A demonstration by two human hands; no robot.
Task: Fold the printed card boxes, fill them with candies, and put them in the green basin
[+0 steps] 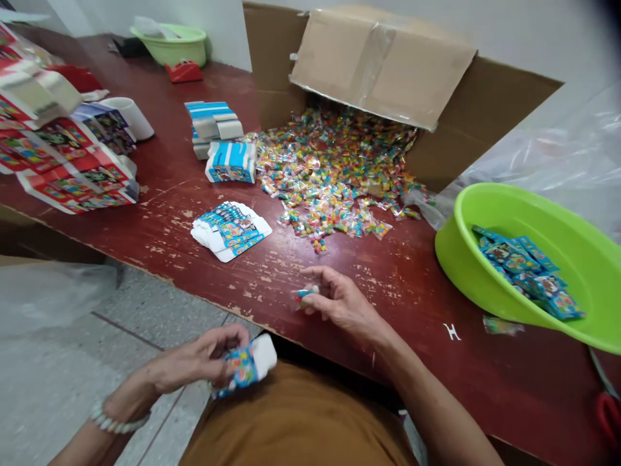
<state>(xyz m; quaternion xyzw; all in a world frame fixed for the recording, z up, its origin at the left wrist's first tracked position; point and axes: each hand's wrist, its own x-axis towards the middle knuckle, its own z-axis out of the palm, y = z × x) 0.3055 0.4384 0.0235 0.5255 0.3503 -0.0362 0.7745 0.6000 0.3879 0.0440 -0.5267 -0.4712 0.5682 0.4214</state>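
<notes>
Low over my lap, my left hand (213, 356) is closed around a small blue printed candy box (245, 366), whose white end flap stands open toward the right. My right hand (342, 301), just above the table's front edge, pinches a small clear packet of colourful candies (306, 294) between thumb and fingers. A gap separates the packet from the box. Beyond my hands lies a fanned stack of flat blue boxes (230, 230). A large heap of candy packets (334, 175) spills from a cardboard box (383, 65) lying on its side.
At right, a green basin (451, 259) holds several blue boxes; scissors (606, 414) and a loose packet (502, 325) lie near it. Banded blue bundles (231, 162) stand left of the heap. Red box bundles (77, 168), a white roll (129, 118) and another green basin (172, 48) occupy the left.
</notes>
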